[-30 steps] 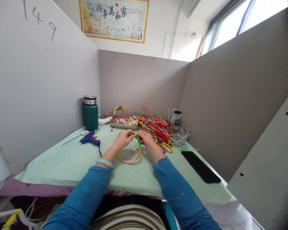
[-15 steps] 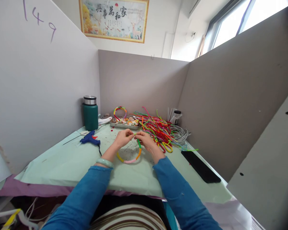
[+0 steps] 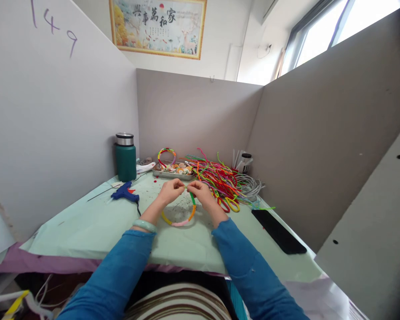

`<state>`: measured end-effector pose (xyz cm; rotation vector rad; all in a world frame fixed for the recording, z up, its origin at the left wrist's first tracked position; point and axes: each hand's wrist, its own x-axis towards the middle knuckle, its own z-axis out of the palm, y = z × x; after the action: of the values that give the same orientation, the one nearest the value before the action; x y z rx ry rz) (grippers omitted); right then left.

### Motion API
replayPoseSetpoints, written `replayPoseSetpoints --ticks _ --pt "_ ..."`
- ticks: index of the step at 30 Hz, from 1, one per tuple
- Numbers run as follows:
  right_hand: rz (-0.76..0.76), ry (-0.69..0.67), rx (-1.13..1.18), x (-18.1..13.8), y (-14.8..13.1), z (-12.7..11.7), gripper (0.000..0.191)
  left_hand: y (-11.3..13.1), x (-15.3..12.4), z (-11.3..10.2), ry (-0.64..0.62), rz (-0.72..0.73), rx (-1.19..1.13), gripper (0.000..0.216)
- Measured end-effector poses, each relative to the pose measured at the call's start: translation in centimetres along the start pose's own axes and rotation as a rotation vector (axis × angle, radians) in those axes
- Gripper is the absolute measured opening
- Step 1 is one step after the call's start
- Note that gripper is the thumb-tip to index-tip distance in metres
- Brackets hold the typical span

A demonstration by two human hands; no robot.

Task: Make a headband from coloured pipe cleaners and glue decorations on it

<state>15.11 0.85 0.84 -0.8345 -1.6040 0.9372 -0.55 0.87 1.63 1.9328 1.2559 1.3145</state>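
Observation:
My left hand (image 3: 170, 191) and my right hand (image 3: 200, 194) meet over the middle of the table, fingers pinched together on the top of a curved hoop wrapped in yellow, pink, orange and green pipe cleaner (image 3: 182, 222). The hoop's lower arc hangs just above the pale green table cover (image 3: 86, 226). A green bangle sits on my left wrist. Both sleeves are blue.
A blue glue gun (image 3: 124, 193) lies to the left. A green flask (image 3: 126, 157) stands at the back left. A metal tray of small pieces (image 3: 173, 170), a finished hoop (image 3: 166, 155), a pile of coloured pipe cleaners (image 3: 220, 180) and a black phone (image 3: 278, 231) lie behind and right.
My hands have drawn closer together at the top of the hoop, the right one shifting slightly left. The hoop stays in place.

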Motion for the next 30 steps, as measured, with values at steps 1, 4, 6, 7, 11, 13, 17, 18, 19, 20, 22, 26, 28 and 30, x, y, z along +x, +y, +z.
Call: replayPoseSetpoints --ticks 1,4,6,7,11,13,17,18,19,20,22,26,28,30 --pt "-0.034 0.001 -0.023 0.0 -0.1 0.0 0.015 0.0 0.0 0.0 0.001 -0.006 0.003 0.013" --pt "-0.13 0.02 -0.102 -0.1 -0.2 0.1 0.014 -0.1 0.0 -0.1 0.004 -0.019 0.018 0.012" --pt "-0.175 0.041 -0.163 -0.1 -0.2 0.2 0.015 -0.2 0.1 0.0 0.006 -0.02 0.027 0.011" --pt "-0.19 0.052 -0.193 -0.1 -0.1 0.3 0.015 -0.2 0.1 0.0 0.007 -0.016 0.026 0.011" --pt "-0.234 0.077 -0.308 -0.3 -0.2 0.3 0.015 -0.4 0.1 0.1 -0.008 0.007 0.009 0.012" --pt "-0.273 0.071 -0.348 -0.5 -0.2 0.2 0.015 -0.4 0.2 0.1 -0.016 0.012 0.007 0.012" --pt "-0.313 0.059 -0.402 -0.9 -0.4 0.2 0.016 -0.6 0.3 0.2 -0.026 0.031 0.042 0.013" --pt "-0.313 0.059 -0.411 -0.9 -0.5 0.3 0.016 -0.7 0.3 0.2 -0.037 0.04 0.064 0.013" --pt "-0.314 0.063 -0.413 -0.9 -0.5 0.3 0.015 -0.6 0.2 0.2 -0.05 0.049 0.088 0.013" --pt "-0.313 0.071 -0.407 -0.8 -0.5 0.3 0.014 -0.6 0.1 0.2 -0.062 0.061 0.114 0.013" --pt "-0.29 0.084 -0.361 -0.6 -0.4 0.4 0.012 -0.4 -0.1 0.2 -0.078 0.089 0.166 0.013" --pt "-0.142 0.058 -0.177 0.0 -0.2 0.2 0.009 0.0 -0.5 0.3 -0.087 0.145 0.254 0.015" --pt "-0.03 0.034 -0.092 0.1 -0.2 0.0 0.008 0.1 -0.6 0.5 -0.085 0.164 0.263 0.014" --pt "0.113 0.021 0.01 0.2 -0.2 0.0 0.008 0.2 -0.7 0.6 -0.079 0.187 0.246 0.012"
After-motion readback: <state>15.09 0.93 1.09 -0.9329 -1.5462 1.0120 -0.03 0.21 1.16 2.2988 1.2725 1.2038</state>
